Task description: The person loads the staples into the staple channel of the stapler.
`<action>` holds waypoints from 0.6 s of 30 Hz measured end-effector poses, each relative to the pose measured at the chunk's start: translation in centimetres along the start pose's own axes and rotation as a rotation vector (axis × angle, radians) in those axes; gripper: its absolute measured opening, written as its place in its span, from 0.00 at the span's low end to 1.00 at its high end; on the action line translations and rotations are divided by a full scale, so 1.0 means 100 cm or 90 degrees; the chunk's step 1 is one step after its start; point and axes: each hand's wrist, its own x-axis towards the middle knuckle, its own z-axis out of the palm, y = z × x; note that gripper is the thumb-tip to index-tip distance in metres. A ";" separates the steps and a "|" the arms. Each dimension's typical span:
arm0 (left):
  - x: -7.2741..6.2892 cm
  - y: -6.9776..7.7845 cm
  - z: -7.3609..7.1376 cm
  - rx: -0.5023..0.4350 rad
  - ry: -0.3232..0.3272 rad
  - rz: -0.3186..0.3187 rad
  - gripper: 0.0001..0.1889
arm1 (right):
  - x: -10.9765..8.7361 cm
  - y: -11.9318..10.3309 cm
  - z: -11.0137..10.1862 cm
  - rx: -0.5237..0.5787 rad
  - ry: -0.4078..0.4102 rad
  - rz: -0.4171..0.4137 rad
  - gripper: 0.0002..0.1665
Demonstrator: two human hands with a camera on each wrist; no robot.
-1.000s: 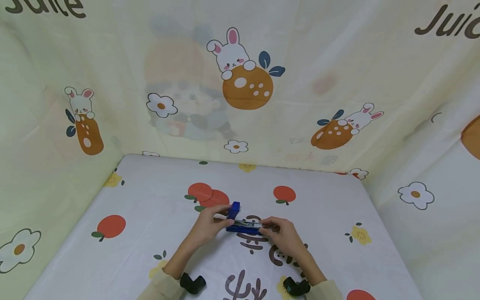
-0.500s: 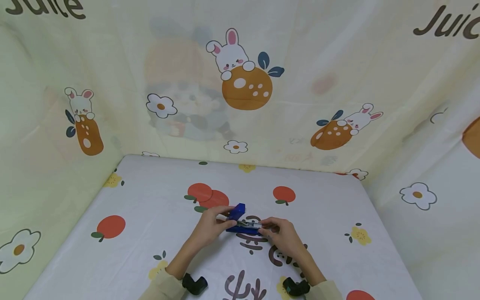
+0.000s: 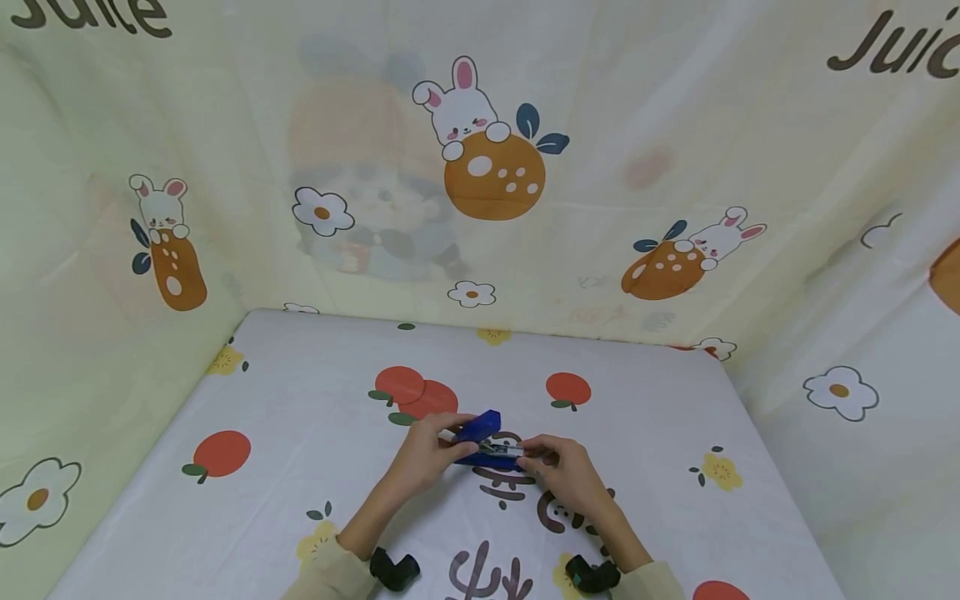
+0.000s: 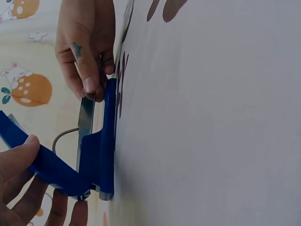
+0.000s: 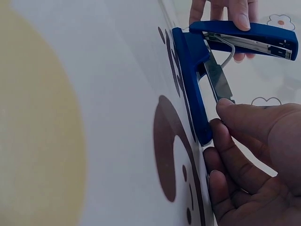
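Observation:
A blue stapler [image 3: 480,428] lies on the table with its top cover swung up from the base. My left hand [image 3: 426,454] grips that raised cover near the hinge, thumb on one side and fingers on the other. From the right, my right hand [image 3: 564,468] pinches the front end of the metal staple channel [image 5: 218,82] between thumb and forefinger. In the left wrist view, a bent wire [image 4: 62,135] spans the gap between cover and channel. The blue base [image 4: 109,136] stays down on the tabletop. Whether staples sit in the channel cannot be made out.
A white cloth printed with fruit and flowers covers the table [image 3: 315,400]. Cream curtains [image 3: 360,100] with rabbit prints stand behind and at both sides. A black wrist mount [image 3: 394,570] is on the left forearm, and another mount [image 3: 592,575] on the right.
The stapler's cover has tilted down toward the right, from nearly upright to a lower slant, with my left hand following slightly rightward. My right hand has kept its place on the channel.

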 end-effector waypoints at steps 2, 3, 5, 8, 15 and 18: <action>0.000 0.001 0.001 0.003 0.000 0.000 0.22 | 0.000 0.000 0.000 0.003 0.001 0.004 0.11; 0.001 0.001 0.001 0.005 0.000 0.000 0.22 | 0.000 0.000 0.000 0.003 0.000 0.006 0.11; 0.001 0.002 0.003 0.011 -0.001 0.002 0.21 | 0.000 0.000 0.000 0.001 0.000 0.008 0.11; 0.000 0.002 0.004 0.018 0.000 -0.001 0.21 | 0.000 0.001 0.001 -0.002 -0.002 0.009 0.11; 0.001 0.004 0.006 0.021 0.000 0.010 0.21 | 0.000 0.000 0.000 0.001 -0.003 0.006 0.11; 0.002 0.003 0.007 0.025 -0.001 0.020 0.21 | -0.001 0.000 -0.001 0.000 -0.003 -0.001 0.11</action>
